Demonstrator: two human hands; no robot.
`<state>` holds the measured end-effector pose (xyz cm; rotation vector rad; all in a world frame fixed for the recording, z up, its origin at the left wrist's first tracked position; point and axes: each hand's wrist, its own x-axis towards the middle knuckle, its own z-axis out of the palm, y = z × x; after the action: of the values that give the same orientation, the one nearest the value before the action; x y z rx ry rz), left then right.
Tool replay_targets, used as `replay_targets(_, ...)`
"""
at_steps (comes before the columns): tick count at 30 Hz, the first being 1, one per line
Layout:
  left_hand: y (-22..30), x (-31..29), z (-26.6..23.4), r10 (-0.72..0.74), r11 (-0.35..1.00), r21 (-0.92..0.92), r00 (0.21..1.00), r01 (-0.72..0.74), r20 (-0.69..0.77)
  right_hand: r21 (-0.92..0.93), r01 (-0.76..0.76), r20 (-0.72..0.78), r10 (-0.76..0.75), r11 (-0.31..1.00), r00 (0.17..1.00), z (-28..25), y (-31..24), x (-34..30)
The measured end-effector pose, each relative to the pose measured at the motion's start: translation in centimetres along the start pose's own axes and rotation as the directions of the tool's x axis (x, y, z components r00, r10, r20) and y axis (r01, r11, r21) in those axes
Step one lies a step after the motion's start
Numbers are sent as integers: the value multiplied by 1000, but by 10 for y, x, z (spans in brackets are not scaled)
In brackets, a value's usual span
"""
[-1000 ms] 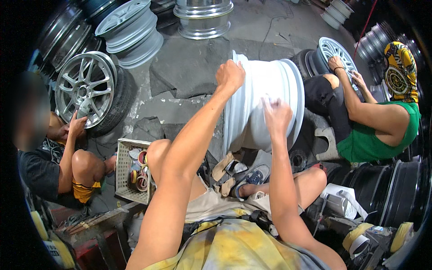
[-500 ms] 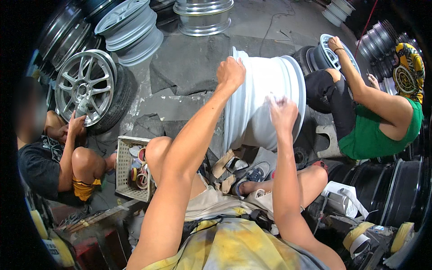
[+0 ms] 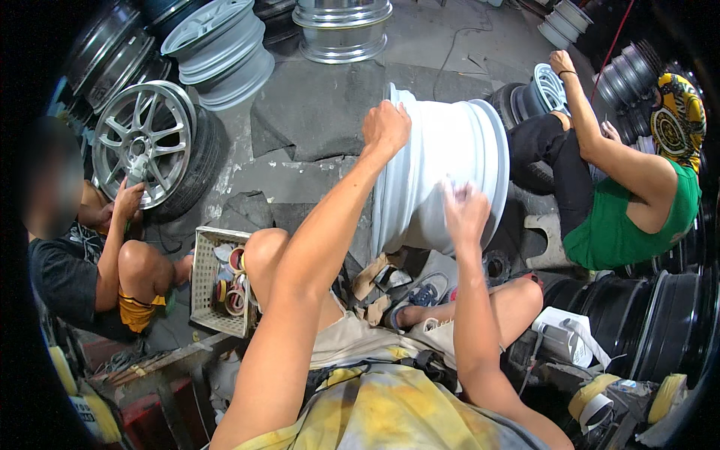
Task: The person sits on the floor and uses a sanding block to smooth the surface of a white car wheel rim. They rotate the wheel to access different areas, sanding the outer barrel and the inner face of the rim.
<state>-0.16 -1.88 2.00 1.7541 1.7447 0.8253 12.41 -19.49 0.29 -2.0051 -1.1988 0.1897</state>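
Note:
A pale silver-white wheel rim (image 3: 442, 142) stands in front of me, its barrel side toward me. My left hand (image 3: 386, 126) is closed over the left flange at its top edge. Against the lower right part of the barrel is my right hand (image 3: 466, 210), its fingers drawn together around something small and whitish. What that is cannot be made out, as the fingers cover most of it and motion blurs them. The rim's lower edge comes down close to my shoes (image 3: 424, 292).
A plastic crate (image 3: 196, 281) holding tape rolls stands by my left knee. Left, a person works at a spoked wheel (image 3: 142, 142); right, a person in a green top (image 3: 637, 217) sits on a low stool (image 3: 546, 244). Stacked rims (image 3: 221, 56) stand behind. A white container (image 3: 562, 334) sits right.
My right hand has shifted slightly left and down across the barrel. My left hand keeps its hold on the flange. The person on the right has raised a hand a little.

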Motion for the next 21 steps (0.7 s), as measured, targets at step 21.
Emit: replay_targets(21,-7,1,6,7,999,40,1000,-7,-1,150,32,-60,-23,988,998,19,10,-49)
